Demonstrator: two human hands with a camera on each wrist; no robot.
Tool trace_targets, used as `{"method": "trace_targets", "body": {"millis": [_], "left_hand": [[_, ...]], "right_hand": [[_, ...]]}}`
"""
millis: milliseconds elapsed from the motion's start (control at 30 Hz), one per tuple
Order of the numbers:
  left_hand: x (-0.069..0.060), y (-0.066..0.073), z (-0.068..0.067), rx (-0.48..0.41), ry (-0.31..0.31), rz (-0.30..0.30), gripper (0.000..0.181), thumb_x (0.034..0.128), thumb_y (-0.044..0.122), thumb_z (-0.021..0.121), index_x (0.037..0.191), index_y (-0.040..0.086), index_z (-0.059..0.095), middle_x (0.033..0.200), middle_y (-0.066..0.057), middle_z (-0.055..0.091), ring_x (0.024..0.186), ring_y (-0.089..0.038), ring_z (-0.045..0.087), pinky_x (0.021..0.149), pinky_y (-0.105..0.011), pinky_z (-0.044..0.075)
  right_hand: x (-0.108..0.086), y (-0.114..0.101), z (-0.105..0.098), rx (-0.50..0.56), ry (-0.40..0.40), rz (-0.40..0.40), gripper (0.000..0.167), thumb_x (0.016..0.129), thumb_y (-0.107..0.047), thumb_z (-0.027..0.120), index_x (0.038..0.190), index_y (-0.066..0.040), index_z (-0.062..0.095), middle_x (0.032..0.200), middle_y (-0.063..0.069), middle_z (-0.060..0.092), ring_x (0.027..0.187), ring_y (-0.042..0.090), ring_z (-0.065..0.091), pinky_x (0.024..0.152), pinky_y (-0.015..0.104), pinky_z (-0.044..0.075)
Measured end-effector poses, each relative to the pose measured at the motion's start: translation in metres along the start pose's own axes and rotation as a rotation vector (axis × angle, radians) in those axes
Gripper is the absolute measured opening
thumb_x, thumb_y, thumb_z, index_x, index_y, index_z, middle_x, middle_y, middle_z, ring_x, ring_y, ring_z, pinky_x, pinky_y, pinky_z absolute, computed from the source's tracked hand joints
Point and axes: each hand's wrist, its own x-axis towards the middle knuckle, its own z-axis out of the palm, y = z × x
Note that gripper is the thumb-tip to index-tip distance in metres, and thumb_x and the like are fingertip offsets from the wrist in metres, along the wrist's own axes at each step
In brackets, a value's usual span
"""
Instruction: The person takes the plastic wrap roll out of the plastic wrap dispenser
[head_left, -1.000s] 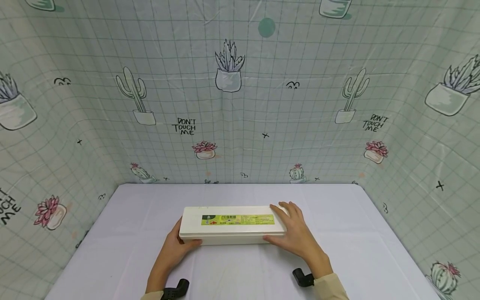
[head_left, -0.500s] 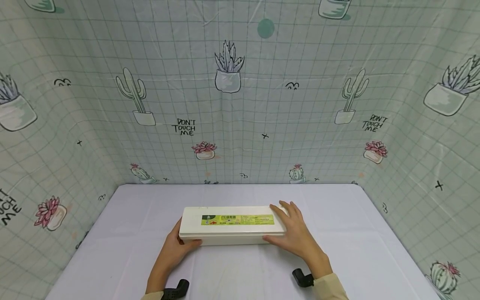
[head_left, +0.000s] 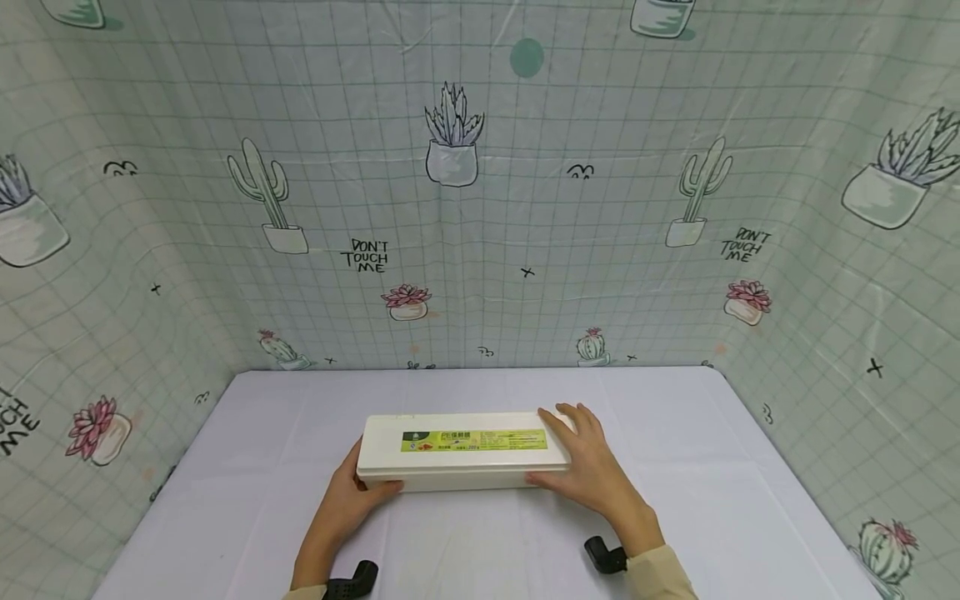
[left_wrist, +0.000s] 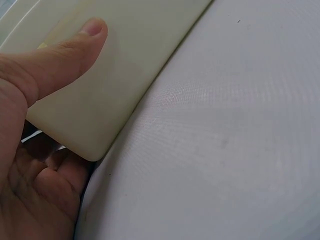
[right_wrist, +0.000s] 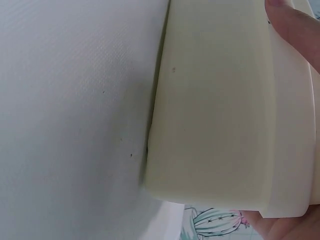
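Observation:
A long white cling film box [head_left: 465,463] with a yellow-green label [head_left: 474,440] lies lengthwise across the white-covered table. My left hand [head_left: 351,493] grips its left end, the thumb on the front face and the other fingers round the end. At the right end my right hand [head_left: 596,471] holds it, thumb on the front and fingers spread over the lid. In the left wrist view the thumb [left_wrist: 65,65] presses flat on the box wall, whose lower edge meets the cloth. The right wrist view has the box [right_wrist: 215,110] large, with the right thumb [right_wrist: 295,25] against the lid edge.
White cloth [head_left: 675,517] covers the table. Behind and at both sides hangs a pale green checked curtain [head_left: 480,225] printed with cacti and succulents. A black wrist camera mount [head_left: 352,579] sits on the left wrist, another mount [head_left: 604,556] on the right.
Both hands and the cling film box keep their places. Only the head view shifts very slightly.

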Motion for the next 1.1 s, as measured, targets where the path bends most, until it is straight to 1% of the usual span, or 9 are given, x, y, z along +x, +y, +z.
{"method": "trace_targets", "body": {"millis": [133,333,533,833,967,1100], "left_hand": [[-0.0005,-0.0005,0.0002,-0.003,0.0,0.004,0.1,0.0816,0.02,0.089,0.162,0.014,0.031,0.16,-0.012,0.046,0.142,-0.03,0.048,0.108,-0.029,0.043],[-0.0005,-0.0001,0.0003,-0.004,0.003,-0.001,0.1,0.0812,0.02,0.089,0.162,0.014,0.031,0.16,-0.012,0.046,0.143,-0.031,0.048,0.108,-0.029,0.043],[0.0,0.0003,0.0003,0.006,0.005,-0.011,0.102,0.0805,0.021,0.09,0.163,0.013,0.03,0.16,-0.013,0.045,0.144,-0.031,0.047,0.109,-0.031,0.042],[0.0009,0.0003,0.0005,0.022,0.005,-0.016,0.102,0.081,0.022,0.09,0.163,0.013,0.029,0.161,-0.011,0.044,0.144,-0.028,0.045,0.112,-0.035,0.041],[0.0008,0.0007,0.0005,0.023,0.001,-0.017,0.101,0.0812,0.023,0.09,0.163,0.015,0.03,0.161,-0.011,0.044,0.145,-0.028,0.045,0.112,-0.038,0.041],[-0.0002,0.0005,0.0005,0.017,0.008,-0.021,0.101,0.0808,0.022,0.09,0.162,0.015,0.03,0.161,-0.01,0.044,0.144,-0.028,0.045,0.112,-0.038,0.041]], "right_hand": [[-0.0002,-0.0005,0.0001,-0.004,-0.003,0.008,0.097,0.071,-0.053,0.092,0.152,-0.019,0.052,0.154,0.018,0.044,0.148,0.053,0.029,0.108,0.07,0.039],[-0.0003,-0.001,0.0001,0.0,-0.003,0.009,0.097,0.071,-0.054,0.092,0.153,-0.019,0.052,0.155,0.018,0.043,0.148,0.053,0.03,0.107,0.071,0.039],[-0.0002,-0.0009,0.0002,0.0,-0.001,0.008,0.097,0.071,-0.054,0.092,0.152,-0.019,0.052,0.155,0.019,0.043,0.147,0.053,0.03,0.108,0.071,0.039],[0.0002,-0.0003,-0.001,0.007,0.009,0.002,0.097,0.07,-0.051,0.093,0.151,-0.019,0.053,0.157,0.018,0.042,0.148,0.053,0.029,0.108,0.071,0.039],[0.0004,0.0003,-0.0014,0.005,0.012,-0.006,0.097,0.069,-0.05,0.094,0.151,-0.018,0.053,0.157,0.019,0.042,0.15,0.052,0.026,0.109,0.072,0.036],[0.0008,0.001,-0.0008,0.009,0.0,-0.016,0.098,0.069,-0.049,0.095,0.152,-0.017,0.052,0.157,0.019,0.043,0.15,0.053,0.026,0.111,0.072,0.035]]}}
